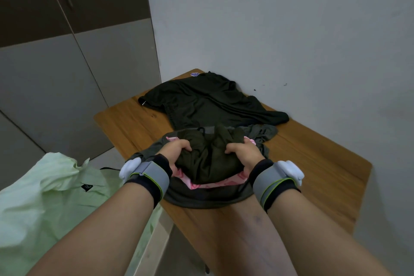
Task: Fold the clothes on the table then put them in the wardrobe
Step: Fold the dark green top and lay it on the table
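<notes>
A bunched dark olive garment [210,159] lies on a small pile at the near middle of the wooden table [313,163]. Under it show a pink patterned cloth [208,185] and a dark grey garment [201,199]. My left hand [177,152] grips the olive garment's left side, fingers curled into the fabric. My right hand [243,154] grips its right side the same way. Farther back a black shirt [208,101] lies spread and crumpled across the table. The wardrobe [56,56] with grey and brown doors stands at the left, doors closed.
A pale green shirt [51,197] is heaped at the lower left, off the table's left edge. Grey-white walls close in the table at the back and right. A small blue-white label [194,74] lies at the table's far corner. Both wrists wear grey bands.
</notes>
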Tool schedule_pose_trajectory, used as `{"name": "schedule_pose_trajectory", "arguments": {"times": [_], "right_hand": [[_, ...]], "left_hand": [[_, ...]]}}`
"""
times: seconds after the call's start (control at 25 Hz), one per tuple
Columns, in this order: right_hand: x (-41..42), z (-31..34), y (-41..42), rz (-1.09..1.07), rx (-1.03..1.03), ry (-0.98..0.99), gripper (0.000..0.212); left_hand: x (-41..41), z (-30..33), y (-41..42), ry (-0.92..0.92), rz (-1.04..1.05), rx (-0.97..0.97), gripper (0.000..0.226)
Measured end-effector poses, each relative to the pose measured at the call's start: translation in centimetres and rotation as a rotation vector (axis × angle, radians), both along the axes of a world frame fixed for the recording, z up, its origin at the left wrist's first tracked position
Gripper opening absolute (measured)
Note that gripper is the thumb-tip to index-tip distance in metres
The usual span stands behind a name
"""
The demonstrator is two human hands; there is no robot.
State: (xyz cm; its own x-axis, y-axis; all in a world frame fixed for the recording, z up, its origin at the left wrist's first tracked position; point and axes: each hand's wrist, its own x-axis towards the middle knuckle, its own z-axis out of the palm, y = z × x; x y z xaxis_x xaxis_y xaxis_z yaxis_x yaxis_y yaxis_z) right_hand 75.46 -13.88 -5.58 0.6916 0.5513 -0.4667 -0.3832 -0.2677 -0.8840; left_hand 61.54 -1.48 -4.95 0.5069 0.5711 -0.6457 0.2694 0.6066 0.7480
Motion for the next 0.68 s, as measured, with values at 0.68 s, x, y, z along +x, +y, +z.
{"name": "schedule_pose_trajectory", "arguments": {"times": [0.68], "right_hand": [[24.4,6.6,-14.0,0.080,0.034,-0.276,0.041]], "left_hand": [[25.2,5.9,-12.4,-0.230,-0.146,0.281,0.017]]}}
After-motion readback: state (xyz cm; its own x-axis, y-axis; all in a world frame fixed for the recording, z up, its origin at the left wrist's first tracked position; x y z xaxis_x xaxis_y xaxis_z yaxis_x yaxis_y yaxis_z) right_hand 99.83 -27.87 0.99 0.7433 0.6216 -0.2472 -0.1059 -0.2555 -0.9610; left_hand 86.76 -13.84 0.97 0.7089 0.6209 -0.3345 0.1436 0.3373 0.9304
